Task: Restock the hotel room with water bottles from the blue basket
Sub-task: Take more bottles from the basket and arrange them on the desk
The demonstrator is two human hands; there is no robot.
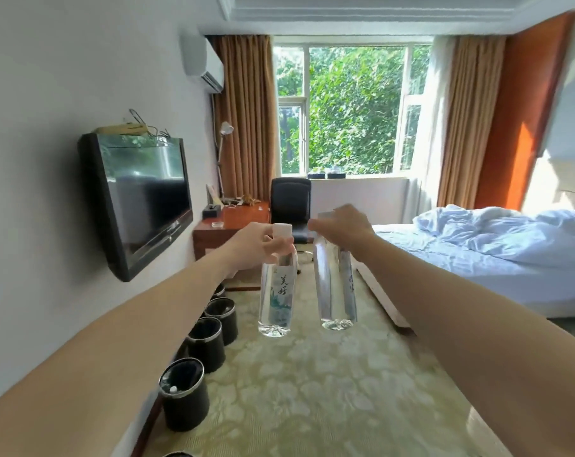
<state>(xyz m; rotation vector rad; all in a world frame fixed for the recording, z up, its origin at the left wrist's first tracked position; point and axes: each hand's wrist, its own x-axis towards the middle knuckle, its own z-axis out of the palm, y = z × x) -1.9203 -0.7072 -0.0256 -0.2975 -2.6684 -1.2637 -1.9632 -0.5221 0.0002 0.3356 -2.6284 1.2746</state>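
Hotel room, two water bottles held out over the carpet [312, 390].

One clear bottle [277, 291] is pinched by its neck, just under the white cap, in the left hand [256, 244]; a second bottle [333, 285] is gripped at its top by the right hand [343, 225]. Both are hung upright, side by side, apart. Black bins [184, 394] are lined along the left wall under a television [141, 199]; a desk [230, 225], chair [291, 202] and unmade bed [493, 255] are seen beyond.

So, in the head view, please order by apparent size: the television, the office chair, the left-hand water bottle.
1. television
2. office chair and left-hand water bottle: these look alike, and the bottle is much nearer the camera, so no ranking.
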